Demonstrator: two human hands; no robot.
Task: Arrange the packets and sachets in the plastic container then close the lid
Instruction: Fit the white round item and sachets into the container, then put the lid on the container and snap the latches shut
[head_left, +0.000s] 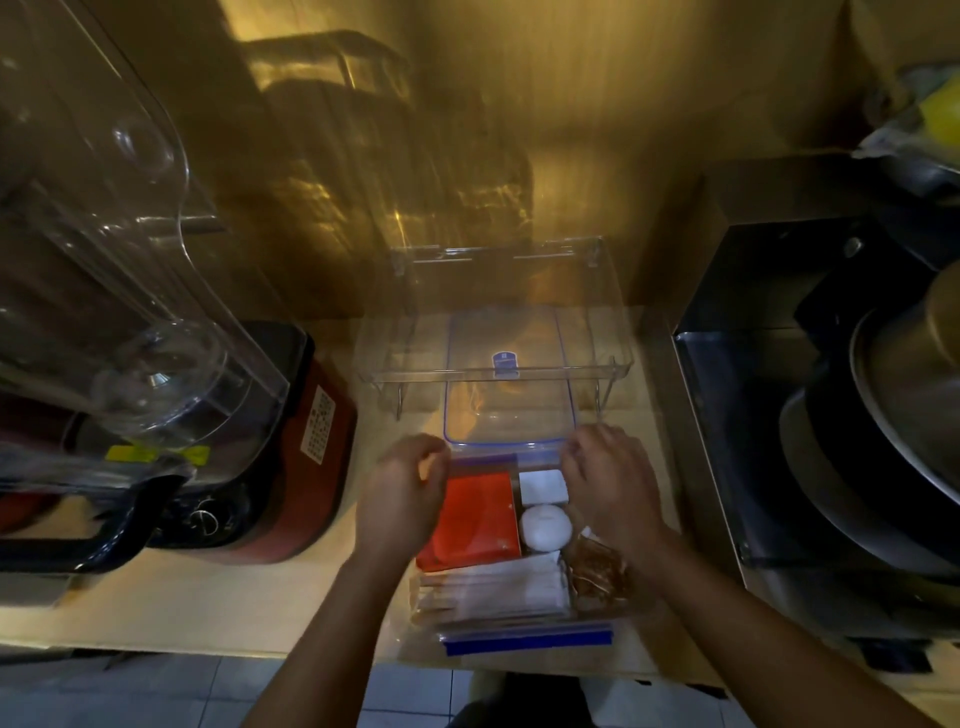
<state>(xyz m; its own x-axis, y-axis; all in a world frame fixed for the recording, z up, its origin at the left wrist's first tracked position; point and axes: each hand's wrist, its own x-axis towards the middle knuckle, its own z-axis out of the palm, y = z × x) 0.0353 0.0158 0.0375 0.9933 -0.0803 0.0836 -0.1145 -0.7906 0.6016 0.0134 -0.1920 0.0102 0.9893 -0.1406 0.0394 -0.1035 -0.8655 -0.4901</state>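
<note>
1. At the far left of the counter (218, 603) stood a blender (171, 467) with a red base, a clear jug tilted above it.
2. Right of it, the left hand (402, 493) sat at the far left corner of the plastic container (524, 631), fingers curled in; whether they pinched the lid's edge I could not tell.
3. Near the counter's front edge, the container lay between both forearms, its blue clip facing the person.
4. Inside, a red packet (475, 514) filled the far left part, just beside the left hand.
5. Nearer the person, a stack of pale sachets (498, 587) lay flat across the container.
6. Right of the red packet sat a white square packet (543, 487), with a round white item (545, 526) touching its near side.
7. In the right near corner lay a clear bag of brownish bits (597, 571), partly under the right wrist.
8. Beyond the container, the clear lid (511, 395) with a blue rim stood tipped back, open, its near edge between the hands.
9. Behind the lid stood a clear rack (498, 312).
10. The right hand (610, 478) rested at the far right corner, fingers bent down onto the lid's edge, loosely closed; the grip itself was hidden.
11. At the far right sat a metal box (769, 364) holding stacked pans (893, 441).
</note>
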